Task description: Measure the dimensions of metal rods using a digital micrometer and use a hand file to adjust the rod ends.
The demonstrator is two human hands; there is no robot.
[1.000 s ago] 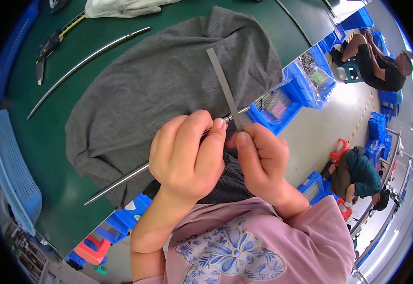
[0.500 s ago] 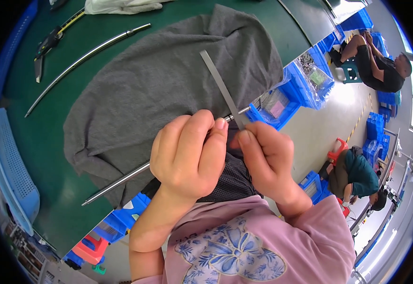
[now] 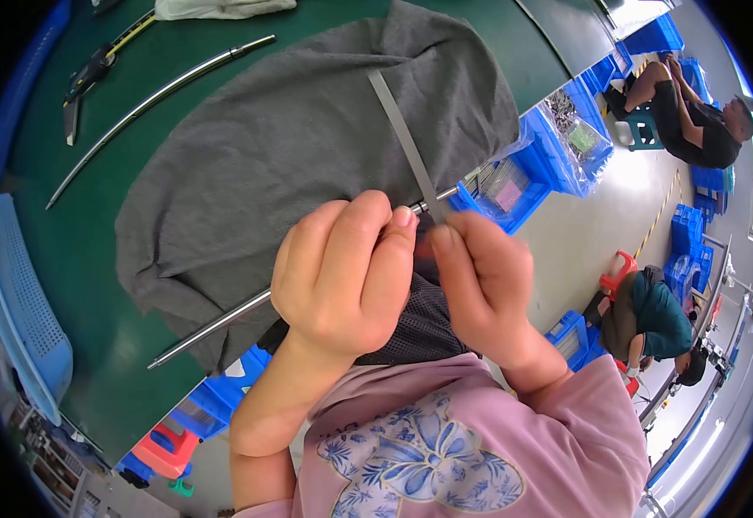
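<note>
My left hand [image 3: 333, 276] is closed round a thin, shiny metal rod [image 3: 212, 330], which slants from the table's near edge at lower left up to the right. A short stepped end of the rod sticks out past my left thumb. Pinched in my right hand [image 3: 487, 289] is a flat, narrow grey strip [image 3: 402, 138], possibly a file; its far end points up over the cloth. The strip crosses the rod just beside my left thumb. Blur hides some of my right fingertips. Below and beyond both hands lies a crumpled dark grey cloth [image 3: 247, 181].
On the green table [image 3: 100, 268] lie a second, curved-looking metal rod [image 3: 161, 97] and a black and yellow caliper-like tool [image 3: 87, 79]. A light blue perforated basket [image 3: 27, 302] stands at left. Blue bins [image 3: 528, 194] of parts adjoin the right edge. Two people sit farther right.
The strip has slid slightly upward across the view, its far end now higher. Both hands keep their hold, with the rod nearly in the same place.
</note>
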